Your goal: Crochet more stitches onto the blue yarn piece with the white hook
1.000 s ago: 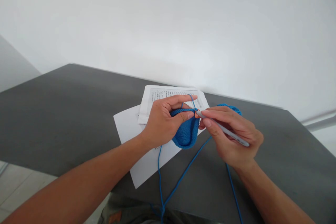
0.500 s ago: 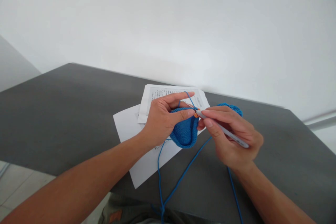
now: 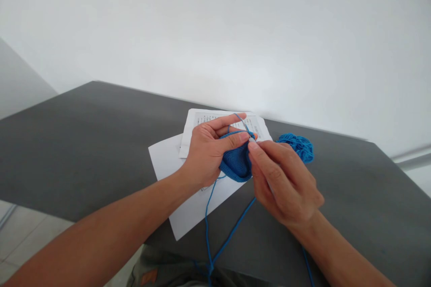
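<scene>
A blue crocheted piece (image 3: 237, 163), cupped in shape, is pinched at its upper edge by my left hand (image 3: 210, 150). Blue yarn (image 3: 241, 121) loops over the raised left index finger and runs down to the work. My right hand (image 3: 286, 179) closes around a grey-handled crochet hook (image 3: 252, 141), its tip at the piece's top right edge. Most of the hook's handle is hidden behind the right fingers. A small orange thing (image 3: 256, 136) shows at that same edge; it looks like a stitch marker, partly covered.
Under the hands lie a printed white packet (image 3: 186, 136) and a white paper sheet (image 3: 185, 219) on the dark grey table (image 3: 101, 143). A bundle of blue yarn (image 3: 298, 147) rests to the right. Yarn strands (image 3: 232, 233) trail over the near edge toward the lap. A white wall stands behind.
My right hand has turned over and shifted slightly left, so the hook's handle is now covered and more of the yarn bundle shows. The crocheted piece has tilted and risen a little.
</scene>
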A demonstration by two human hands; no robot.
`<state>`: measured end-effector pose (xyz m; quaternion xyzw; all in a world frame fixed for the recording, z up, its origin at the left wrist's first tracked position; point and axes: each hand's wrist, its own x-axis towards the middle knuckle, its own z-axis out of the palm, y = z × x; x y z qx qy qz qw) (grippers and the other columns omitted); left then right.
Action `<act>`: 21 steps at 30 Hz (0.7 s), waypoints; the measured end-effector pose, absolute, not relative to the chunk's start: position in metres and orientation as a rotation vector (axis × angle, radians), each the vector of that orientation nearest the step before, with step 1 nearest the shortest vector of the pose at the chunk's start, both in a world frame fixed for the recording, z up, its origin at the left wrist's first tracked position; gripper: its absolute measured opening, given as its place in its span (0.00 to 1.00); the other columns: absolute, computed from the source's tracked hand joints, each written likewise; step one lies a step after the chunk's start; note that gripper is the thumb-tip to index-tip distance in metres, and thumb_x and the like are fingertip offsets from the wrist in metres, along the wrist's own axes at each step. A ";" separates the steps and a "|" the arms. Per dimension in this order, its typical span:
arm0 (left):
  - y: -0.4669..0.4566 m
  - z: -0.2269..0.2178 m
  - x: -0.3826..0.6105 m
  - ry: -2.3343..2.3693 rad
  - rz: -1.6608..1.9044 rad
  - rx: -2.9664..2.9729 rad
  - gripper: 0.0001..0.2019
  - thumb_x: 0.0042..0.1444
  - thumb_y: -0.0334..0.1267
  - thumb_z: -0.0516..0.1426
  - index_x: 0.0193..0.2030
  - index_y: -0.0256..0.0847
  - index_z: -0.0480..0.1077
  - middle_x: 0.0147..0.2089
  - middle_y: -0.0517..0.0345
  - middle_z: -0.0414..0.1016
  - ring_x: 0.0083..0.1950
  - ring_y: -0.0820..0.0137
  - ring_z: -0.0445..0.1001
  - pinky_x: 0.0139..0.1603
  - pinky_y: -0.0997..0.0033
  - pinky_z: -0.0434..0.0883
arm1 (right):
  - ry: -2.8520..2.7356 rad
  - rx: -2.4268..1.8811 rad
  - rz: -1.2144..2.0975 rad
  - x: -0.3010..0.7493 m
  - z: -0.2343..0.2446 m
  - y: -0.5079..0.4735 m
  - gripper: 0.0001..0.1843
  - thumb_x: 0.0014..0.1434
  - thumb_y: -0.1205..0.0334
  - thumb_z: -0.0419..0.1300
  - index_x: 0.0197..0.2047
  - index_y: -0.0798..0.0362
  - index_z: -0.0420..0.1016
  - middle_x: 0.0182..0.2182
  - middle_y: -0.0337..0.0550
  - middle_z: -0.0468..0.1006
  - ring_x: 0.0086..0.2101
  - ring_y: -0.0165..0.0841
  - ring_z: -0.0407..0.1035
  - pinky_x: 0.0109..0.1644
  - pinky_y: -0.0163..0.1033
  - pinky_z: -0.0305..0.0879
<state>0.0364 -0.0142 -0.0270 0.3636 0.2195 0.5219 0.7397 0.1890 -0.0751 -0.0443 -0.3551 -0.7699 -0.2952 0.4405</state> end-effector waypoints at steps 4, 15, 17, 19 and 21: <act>-0.014 -0.028 0.035 0.496 1.214 0.840 0.24 0.39 0.33 0.77 0.46 0.39 0.83 0.33 0.55 0.86 0.34 0.67 0.84 0.39 0.70 0.80 | -1.941 -0.842 -0.663 0.196 -0.041 -0.073 0.22 0.60 0.79 0.67 0.57 0.58 0.78 0.43 0.55 0.84 0.41 0.41 0.81 0.46 0.47 0.81; -0.010 -0.027 0.033 0.553 1.171 0.847 0.25 0.39 0.33 0.76 0.47 0.40 0.82 0.32 0.58 0.86 0.36 0.65 0.84 0.40 0.66 0.80 | -1.951 -0.946 -0.658 0.186 -0.049 -0.077 0.29 0.61 0.79 0.63 0.63 0.51 0.73 0.44 0.55 0.83 0.41 0.42 0.79 0.41 0.47 0.81; -0.010 -0.024 0.032 0.543 1.122 0.811 0.24 0.39 0.33 0.76 0.46 0.40 0.83 0.33 0.57 0.86 0.35 0.67 0.83 0.40 0.67 0.80 | -1.963 -0.931 -0.669 0.187 -0.053 -0.075 0.30 0.61 0.79 0.62 0.65 0.53 0.72 0.45 0.57 0.82 0.43 0.44 0.79 0.43 0.49 0.81; -0.010 -0.022 0.031 0.530 1.086 0.790 0.23 0.39 0.32 0.76 0.45 0.40 0.83 0.33 0.56 0.86 0.34 0.68 0.83 0.40 0.68 0.79 | -1.974 -0.881 -0.676 0.190 -0.054 -0.073 0.30 0.62 0.78 0.61 0.66 0.54 0.71 0.46 0.59 0.82 0.44 0.45 0.79 0.44 0.51 0.81; -0.009 -0.020 0.028 0.518 1.072 0.798 0.23 0.39 0.32 0.76 0.45 0.39 0.84 0.33 0.56 0.86 0.34 0.68 0.82 0.39 0.69 0.79 | -1.974 -0.808 -0.677 0.194 -0.052 -0.071 0.28 0.63 0.78 0.62 0.66 0.55 0.72 0.46 0.58 0.83 0.45 0.45 0.79 0.44 0.51 0.82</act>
